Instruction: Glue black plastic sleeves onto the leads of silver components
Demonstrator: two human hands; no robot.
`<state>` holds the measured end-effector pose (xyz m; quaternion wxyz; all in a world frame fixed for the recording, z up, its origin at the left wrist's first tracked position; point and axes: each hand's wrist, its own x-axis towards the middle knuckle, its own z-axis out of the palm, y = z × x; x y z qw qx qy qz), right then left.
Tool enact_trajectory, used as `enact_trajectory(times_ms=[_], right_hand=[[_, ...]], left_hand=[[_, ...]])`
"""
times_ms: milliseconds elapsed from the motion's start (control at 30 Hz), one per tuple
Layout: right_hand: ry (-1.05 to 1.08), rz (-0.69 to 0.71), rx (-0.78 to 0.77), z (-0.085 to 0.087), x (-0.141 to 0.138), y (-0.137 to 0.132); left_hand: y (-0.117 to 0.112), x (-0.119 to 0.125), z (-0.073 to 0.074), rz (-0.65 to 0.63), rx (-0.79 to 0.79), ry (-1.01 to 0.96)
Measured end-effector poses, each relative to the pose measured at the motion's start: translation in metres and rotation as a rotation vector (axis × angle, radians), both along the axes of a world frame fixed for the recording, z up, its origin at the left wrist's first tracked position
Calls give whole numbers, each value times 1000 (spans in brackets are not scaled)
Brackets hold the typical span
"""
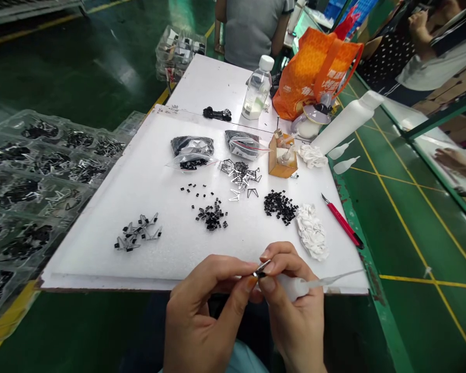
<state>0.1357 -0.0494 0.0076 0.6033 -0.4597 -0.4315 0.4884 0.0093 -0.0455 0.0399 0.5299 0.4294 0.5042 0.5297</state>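
My left hand [213,305] and my right hand [291,305] meet at the table's front edge, their fingertips closed on one small metal-and-black part [261,269]. Fingers cover most of this part. A white dropper bottle [294,286] with a long thin tip is also tucked in my right hand, its tip pointing right. Beyond the hands lie a pile of small black pieces [212,216] and a second black pile [280,206]. Bent metal wire frames [239,175] are heaped farther back. At left sits a group of wire frames with black pieces on them [137,231].
A crumpled white tissue [311,231] and red craft knife [342,221] lie at right. Behind are zip bags [192,150], an orange-brown box [282,159], a clear bottle [257,88], a white bottle [347,123] and an orange bag [310,72]. Plastic trays [73,145] stand left.
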Motion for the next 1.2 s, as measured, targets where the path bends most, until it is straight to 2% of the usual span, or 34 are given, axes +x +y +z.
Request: enact_trajectory(times_ms=[467,833,1200], right_hand=[[-71,-38,54,2,1,4],[101,-36,5,1,-4,5],[142,-43,-25,2,-4,5]], left_hand=[[1,-3,0,-1,67,70],[1,-3,-3,26,158,177],[1,4,5,128,60,86]])
